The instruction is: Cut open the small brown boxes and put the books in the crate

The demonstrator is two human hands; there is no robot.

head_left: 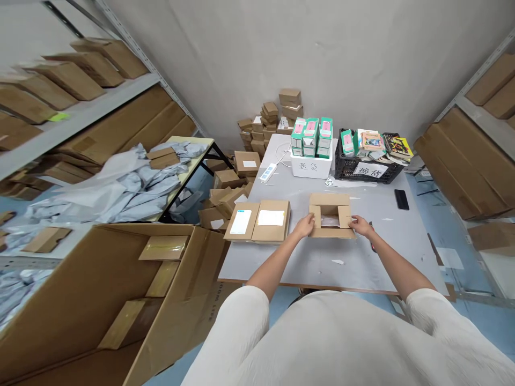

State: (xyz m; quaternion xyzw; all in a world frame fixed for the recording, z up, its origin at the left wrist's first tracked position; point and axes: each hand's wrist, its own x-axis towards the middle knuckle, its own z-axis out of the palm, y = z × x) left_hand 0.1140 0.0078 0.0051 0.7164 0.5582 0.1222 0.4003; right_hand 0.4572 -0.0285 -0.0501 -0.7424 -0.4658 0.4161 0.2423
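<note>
In front of me on the grey table [317, 265] sits a small cardboard box [330, 199] with its flaps folded outward. Something pale lies inside it, too small to make out. My left hand [304, 225] grips the box's left side, fingers closed on the cardboard. At the opposite side, my right hand [361, 226] pinches the right edge. Beside my right wrist lies a red and black tool [372, 244], partly hidden by the arm. Two flat cardboard boxes with white labels, a left one [240, 228] and a right one [271, 219], lie side by side to the left.
Along the table's back stand a white bin [311, 167] of green-and-white boxes and a black crate [346, 170] of books. A phone [401, 199] lies right; a power strip [268, 172] lies left. A large open carton [197, 289] stands left of the table, near shelves.
</note>
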